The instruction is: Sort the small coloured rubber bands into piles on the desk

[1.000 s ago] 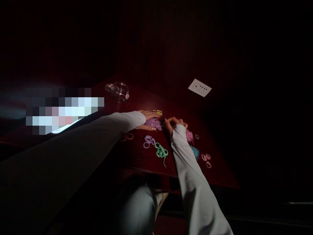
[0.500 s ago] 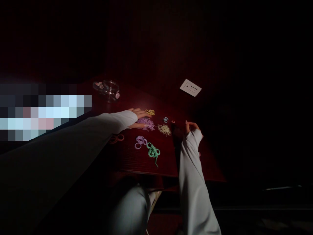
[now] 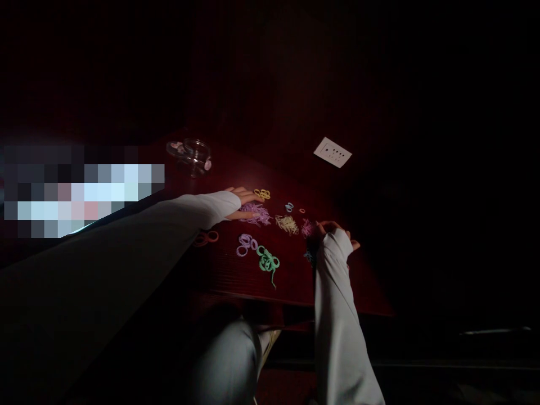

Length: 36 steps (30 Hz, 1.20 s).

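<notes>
My left hand lies with its fingers stretched out on a heap of thin purple bands, beside yellow hair ties. My right hand is at a small heap of pink bands, thumb and forefinger drawn together there; whether a band is between them is too dark to see. A heap of cream bands lies between the hands. Nearer me are purple hair ties and green hair ties. Dark teal bands show partly beside my right sleeve.
Blue hair ties and a small orange ring lie farther back. Reddish-brown hair ties sit by my left sleeve. A clear glass jar stands at the table's back left. A white socket plate is beyond the table.
My right hand has turned and come down slightly toward the pink bands, and these and the teal bands now show. The left hand stays on the purple heap. The view has shifted slightly.
</notes>
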Available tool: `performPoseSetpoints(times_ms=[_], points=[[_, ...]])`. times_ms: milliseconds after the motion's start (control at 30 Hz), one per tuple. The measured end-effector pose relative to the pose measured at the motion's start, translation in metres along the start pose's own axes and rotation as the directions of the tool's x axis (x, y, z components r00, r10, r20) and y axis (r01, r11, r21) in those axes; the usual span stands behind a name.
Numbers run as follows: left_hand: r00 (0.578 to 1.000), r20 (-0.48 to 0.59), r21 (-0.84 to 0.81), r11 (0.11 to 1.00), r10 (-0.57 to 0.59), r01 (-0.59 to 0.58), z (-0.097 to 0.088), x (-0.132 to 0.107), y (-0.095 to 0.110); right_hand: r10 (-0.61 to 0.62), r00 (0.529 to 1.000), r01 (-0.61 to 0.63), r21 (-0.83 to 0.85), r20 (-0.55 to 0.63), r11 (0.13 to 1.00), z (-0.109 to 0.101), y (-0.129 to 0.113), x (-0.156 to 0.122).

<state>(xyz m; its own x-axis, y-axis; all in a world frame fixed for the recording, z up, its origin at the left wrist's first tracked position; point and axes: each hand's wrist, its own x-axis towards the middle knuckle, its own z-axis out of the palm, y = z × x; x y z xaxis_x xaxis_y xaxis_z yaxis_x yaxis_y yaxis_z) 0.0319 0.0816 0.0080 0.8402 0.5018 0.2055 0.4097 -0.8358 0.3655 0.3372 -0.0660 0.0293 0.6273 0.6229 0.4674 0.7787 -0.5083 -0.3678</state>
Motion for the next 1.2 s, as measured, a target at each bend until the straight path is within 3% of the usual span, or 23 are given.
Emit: performPoseSetpoints(times_ms=[100,167,267,333,667,833,967,1200], points=[[1.0,0.007,0.004,1.0,-0.029,0.029,0.004,0.004,-0.002,-0.062,0.998,0.061,0.01,0.005,0.998,0.002,-0.021,-0.003],[0.999,0.021,0.005,0.999,-0.036,0.036,0.007,0.007,-0.004,-0.227,0.973,0.225,0.05,0.043,0.973,0.009,-0.042,-0.006],[0.999,0.018,0.02,0.999,-0.04,0.04,0.008,0.008,-0.006,-0.49,0.866,0.478,0.117,0.104,0.87,0.024,-0.074,-0.009],[0.999,0.017,0.022,0.999,-0.032,0.031,0.006,0.008,-0.006,-0.568,0.814,0.553,0.137,0.122,0.822,0.032,-0.09,-0.01],[0.999,0.04,0.032,0.999,-0.023,0.022,-0.001,0.001,0.003,-0.675,0.73,0.66,0.147,0.107,0.737,0.034,-0.098,-0.021],[0.998,0.042,0.05,0.998,-0.042,0.04,0.004,0.002,-0.002,-0.656,0.736,0.637,0.153,0.169,0.755,0.044,-0.101,-0.02],[0.999,0.042,0.051,0.998,-0.027,0.025,0.006,0.003,-0.004,-0.663,0.711,0.642,0.168,0.232,0.748,0.047,-0.1,-0.019],[0.998,0.046,0.065,0.997,-0.037,0.033,0.006,0.003,-0.004,-0.657,0.718,0.63,0.187,0.229,0.753,0.042,-0.099,-0.021]])
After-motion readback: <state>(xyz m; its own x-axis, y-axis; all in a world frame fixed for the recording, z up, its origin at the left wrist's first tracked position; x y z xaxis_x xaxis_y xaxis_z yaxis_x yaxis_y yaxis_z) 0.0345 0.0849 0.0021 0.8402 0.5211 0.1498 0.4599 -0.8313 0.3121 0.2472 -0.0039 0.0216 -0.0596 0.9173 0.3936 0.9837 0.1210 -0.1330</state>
